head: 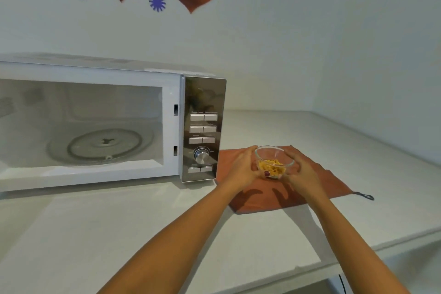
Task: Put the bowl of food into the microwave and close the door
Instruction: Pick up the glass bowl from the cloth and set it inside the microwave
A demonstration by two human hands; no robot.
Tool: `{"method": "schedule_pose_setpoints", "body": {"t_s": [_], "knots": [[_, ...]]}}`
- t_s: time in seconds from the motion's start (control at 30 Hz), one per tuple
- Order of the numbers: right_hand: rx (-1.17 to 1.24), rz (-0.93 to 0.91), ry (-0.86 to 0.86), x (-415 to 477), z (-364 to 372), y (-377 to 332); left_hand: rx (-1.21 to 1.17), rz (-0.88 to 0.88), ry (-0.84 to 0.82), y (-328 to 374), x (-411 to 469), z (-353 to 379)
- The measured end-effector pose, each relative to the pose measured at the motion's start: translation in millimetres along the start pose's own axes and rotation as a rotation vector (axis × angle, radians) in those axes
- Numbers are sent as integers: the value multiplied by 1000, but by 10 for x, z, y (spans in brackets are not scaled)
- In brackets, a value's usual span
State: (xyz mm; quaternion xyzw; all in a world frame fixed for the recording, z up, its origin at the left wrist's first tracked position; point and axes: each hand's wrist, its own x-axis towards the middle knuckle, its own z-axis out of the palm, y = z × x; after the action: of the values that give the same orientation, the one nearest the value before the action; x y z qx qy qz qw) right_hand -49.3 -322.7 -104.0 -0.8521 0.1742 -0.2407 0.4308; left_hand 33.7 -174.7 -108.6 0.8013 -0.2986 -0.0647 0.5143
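— Two hands on it, then?
— Yes. The left hand (242,166) and right hand (301,172) cup the glass bowl (274,158) from either side, right of centre in the frame, over an orange cloth (319,181) on the pale surface (119,227).
— What's in it?
— Yellow food (272,166) with a red bit.
— And the microwave (114,124)?
— At left, cavity open, glass turntable (100,145) bare; its control panel (202,129) is just left of the bowl.

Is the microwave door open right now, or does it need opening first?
Open. The microwave cavity and glass turntable show unobstructed, with latch slots exposed. The door itself is out of frame.
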Motion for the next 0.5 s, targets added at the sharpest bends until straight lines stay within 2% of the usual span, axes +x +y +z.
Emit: {"method": "schedule_pose_setpoints", "body": {"t_s": [0.33, 0.5], "knots": [[74, 66, 20, 235, 106, 255, -172, -11, -50, -204, 307, 200], [90, 48, 91, 231, 169, 313, -204, -42, 4, -226, 334, 287]]}}
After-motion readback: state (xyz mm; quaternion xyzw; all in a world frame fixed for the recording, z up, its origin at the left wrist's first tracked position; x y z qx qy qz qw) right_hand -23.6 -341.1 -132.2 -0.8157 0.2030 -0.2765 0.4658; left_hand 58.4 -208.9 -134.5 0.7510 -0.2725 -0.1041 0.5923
